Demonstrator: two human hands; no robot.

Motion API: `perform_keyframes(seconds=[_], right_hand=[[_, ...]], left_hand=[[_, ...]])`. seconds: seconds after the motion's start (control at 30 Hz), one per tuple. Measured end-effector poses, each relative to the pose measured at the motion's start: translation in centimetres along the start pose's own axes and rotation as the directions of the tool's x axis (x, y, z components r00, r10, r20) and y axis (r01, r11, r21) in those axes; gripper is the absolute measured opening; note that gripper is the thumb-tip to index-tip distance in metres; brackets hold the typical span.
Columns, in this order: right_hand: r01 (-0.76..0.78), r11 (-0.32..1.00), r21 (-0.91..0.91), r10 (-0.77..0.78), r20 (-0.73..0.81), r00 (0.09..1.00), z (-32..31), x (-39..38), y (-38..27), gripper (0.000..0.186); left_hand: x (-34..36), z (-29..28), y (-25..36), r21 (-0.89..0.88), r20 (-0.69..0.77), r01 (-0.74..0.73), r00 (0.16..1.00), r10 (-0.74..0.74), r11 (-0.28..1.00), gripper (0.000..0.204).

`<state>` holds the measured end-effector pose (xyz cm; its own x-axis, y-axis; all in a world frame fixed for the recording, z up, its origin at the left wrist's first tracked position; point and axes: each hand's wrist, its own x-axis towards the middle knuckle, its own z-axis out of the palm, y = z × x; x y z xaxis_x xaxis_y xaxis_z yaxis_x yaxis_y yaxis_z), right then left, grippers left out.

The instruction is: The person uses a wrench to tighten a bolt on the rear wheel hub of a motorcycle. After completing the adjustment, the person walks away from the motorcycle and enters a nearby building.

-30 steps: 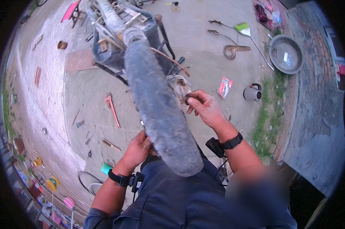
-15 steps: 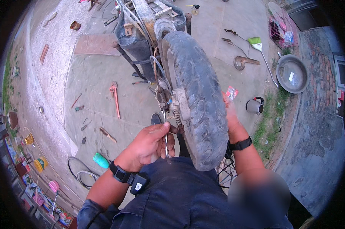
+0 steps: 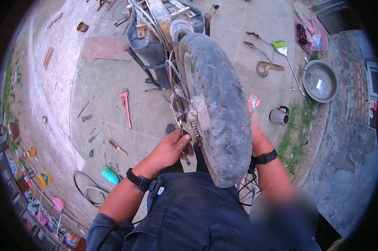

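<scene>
Left hand [image 3: 170, 148] pinches a metal tool [image 3: 186, 159]; whether right hand [image 3: 255, 123] grips the tyre [image 3: 222, 96] I cannot tell.

A second ago the motorcycle tyre [image 3: 222, 108] hid its left flank from where I stand; now the hub [image 3: 199, 113] and coil spring [image 3: 194, 127] show there. The right grip [image 3: 255, 125], then out in the open pinching a small dark piece, is now partly hidden past the tyre's right edge. The left grip [image 3: 170, 147] has left the tread for a slim metal tool [image 3: 187, 160] below the hub. Over the last half second it has rolled knuckles-up, swinging the tool's lower end rightward.
</scene>
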<state>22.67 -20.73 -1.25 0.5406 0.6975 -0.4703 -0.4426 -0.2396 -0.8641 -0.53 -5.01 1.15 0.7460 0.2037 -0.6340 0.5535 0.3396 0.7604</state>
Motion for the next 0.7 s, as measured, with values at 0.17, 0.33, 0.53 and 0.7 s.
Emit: perform_keyframes(seconds=[0.17, 0.33, 0.53, 0.7], right_hand=[[-0.016, 0.999, -0.040, 0.016, -0.003, 1.000, 0.4, 0.1, -0.5, 0.018], [-0.066, 0.998, 0.018, 0.066, -0.026, 0.997, -0.1, 0.4, 0.2, 0.017], [-0.042, 0.999, 0.030, 0.043, -0.010, 0.999, 0.1, 0.2, 0.0, 0.016], [-0.060, 0.998, 0.030, 0.060, -0.010, 0.998, 0.1, 0.3, 0.0, 0.016]], left_hand=[[5.6, -3.5, -3.3, 0.806, -0.167, -0.168, 0.856, 0.489, 0.568, 0.015], [4.9, -4.9, -3.1, 0.847, -0.171, -0.209, 0.764, 0.622, 0.489, 0.012], [-0.6, -1.9, -1.4, 0.232, -0.069, 0.051, 0.997, -0.036, 0.971, 0.030], [-2.0, 0.0, 1.3, -0.281, 0.180, 0.216, 0.969, -0.170, 0.935, 0.034]])
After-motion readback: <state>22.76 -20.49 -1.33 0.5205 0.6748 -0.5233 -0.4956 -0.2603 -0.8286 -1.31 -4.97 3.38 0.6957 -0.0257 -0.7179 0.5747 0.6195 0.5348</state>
